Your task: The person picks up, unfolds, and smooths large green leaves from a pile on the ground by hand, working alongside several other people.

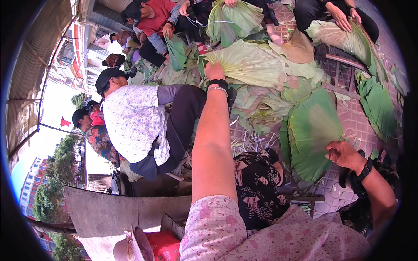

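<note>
A broad, pale yellow-green lotus leaf (248, 65) with ribs fanning out lies over a heap of leaves. My left hand (214, 71), arm stretched far forward, is closed on its narrow left edge. Lower right, a large green lotus leaf (311, 135) with a faded middle rests on more green leaves, close to my legs. Beside its right edge is my right hand (346, 155), fingers curled in; whether anything is between them is hidden. Each of my wrists carries a black band.
Flattened leaves (261, 106) are heaped ahead. Another person in a white patterned shirt (135, 117) sits close on my left. Co-workers across the heap handle lotus leaves (233, 21). A low wooden stool (344, 69) stands right, on paved ground (352, 117). Lower left is a grey board (102, 217).
</note>
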A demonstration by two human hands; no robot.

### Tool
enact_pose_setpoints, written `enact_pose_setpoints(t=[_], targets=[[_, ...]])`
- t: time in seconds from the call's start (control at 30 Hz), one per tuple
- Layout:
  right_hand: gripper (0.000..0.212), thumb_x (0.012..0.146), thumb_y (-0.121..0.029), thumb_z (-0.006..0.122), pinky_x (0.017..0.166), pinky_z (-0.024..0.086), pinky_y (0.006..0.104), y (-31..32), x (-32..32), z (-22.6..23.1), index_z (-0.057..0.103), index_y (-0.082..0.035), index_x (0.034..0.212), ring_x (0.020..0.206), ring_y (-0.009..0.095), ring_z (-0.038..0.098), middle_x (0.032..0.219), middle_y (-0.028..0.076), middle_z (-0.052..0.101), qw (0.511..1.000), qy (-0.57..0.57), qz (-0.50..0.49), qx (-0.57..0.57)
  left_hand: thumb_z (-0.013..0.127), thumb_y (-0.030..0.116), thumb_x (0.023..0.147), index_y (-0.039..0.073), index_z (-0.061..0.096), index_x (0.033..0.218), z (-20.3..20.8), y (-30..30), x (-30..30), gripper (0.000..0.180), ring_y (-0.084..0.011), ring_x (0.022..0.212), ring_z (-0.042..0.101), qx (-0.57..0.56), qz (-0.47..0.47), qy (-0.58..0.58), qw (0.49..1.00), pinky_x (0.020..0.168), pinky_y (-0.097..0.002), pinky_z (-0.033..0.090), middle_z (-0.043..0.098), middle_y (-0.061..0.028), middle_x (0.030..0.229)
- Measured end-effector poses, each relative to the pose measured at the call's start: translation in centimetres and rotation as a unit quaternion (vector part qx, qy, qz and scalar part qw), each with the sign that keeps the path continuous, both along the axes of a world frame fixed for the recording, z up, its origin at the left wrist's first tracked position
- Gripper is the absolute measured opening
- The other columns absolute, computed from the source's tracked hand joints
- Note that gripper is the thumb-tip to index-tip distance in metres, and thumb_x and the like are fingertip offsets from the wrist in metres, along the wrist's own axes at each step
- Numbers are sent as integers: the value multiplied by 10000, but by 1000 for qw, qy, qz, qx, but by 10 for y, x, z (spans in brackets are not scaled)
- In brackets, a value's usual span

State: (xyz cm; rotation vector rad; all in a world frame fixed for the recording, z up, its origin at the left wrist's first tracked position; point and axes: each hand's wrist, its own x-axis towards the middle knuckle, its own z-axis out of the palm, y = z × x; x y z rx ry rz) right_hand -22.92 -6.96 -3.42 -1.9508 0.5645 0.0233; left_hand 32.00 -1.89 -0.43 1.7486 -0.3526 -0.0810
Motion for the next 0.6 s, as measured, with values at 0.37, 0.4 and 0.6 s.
enact_pose_setpoints(t=[0.37, 0.4, 0.6], targets=[[268, 762, -185, 703, 647, 495, 424, 8, 2, 6, 637, 11, 933, 719, 347, 631, 751, 172, 639, 983, 25, 87, -158, 579, 92, 759, -88, 590, 940, -10, 50, -48, 255, -408, 870, 626, 138, 63, -12, 988, 761, -427, 488, 637, -268, 943], [285, 764, -216, 700, 660, 496, 438, 9, 8, 8, 634, 8, 928, 745, 364, 632, 765, 178, 641, 975, 29, 113, -188, 568, 72, 760, -63, 610, 882, -7, 54, -52, 187, -324, 792, 636, 92, 11, 45, 995, 705, -373, 492, 642, -225, 868], [301, 752, -299, 699, 741, 503, 430, 16, -13, -38, 644, -39, 893, 861, 345, 632, 839, 153, 651, 937, 157, 194, -244, 621, 229, 882, -18, 515, 1199, 64, 14, -194, 415, -275, 1052, 531, 137, -307, 168, 927, 812, -379, 515, 512, -121, 1171]])
